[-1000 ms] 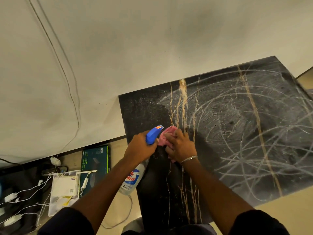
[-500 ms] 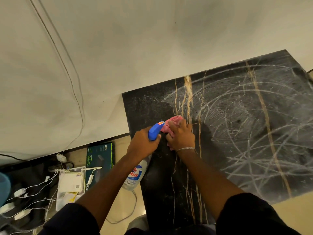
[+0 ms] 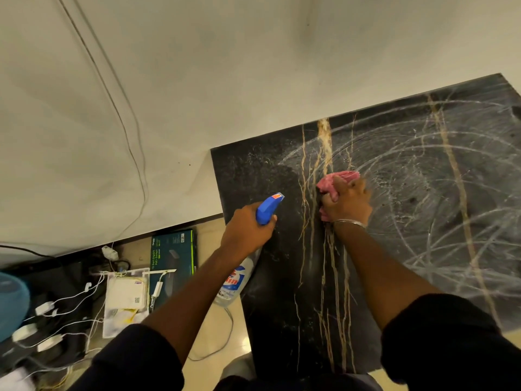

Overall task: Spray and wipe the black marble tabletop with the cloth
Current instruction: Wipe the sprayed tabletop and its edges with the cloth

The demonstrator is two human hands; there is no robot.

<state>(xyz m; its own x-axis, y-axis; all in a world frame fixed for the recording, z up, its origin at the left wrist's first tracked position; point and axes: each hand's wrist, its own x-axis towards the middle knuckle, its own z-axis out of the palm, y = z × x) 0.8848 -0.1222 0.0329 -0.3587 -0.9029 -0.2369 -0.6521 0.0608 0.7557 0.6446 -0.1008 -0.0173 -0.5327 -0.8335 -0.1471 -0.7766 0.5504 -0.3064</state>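
Right hand [image 3: 349,206] slid cloth [image 3: 339,179] rightward, left hand [image 3: 245,230] grips spray bottle [image 3: 269,211]

A plain white wall [image 3: 253,66] carries a thin cable [image 3: 132,149]. Below the wall, on the beige floor [image 3: 220,334], lie a dark green box [image 3: 173,258] and white chargers [image 3: 43,307].

Prob. a room in a home or office: plain wall [image 3: 225,80] at 12, black stone table [image 3: 282,277] at 3, box [image 3: 173,258], plugs [image 3: 45,307] & wires [image 3: 70,297] on floor [image 3: 214,334] at 8.
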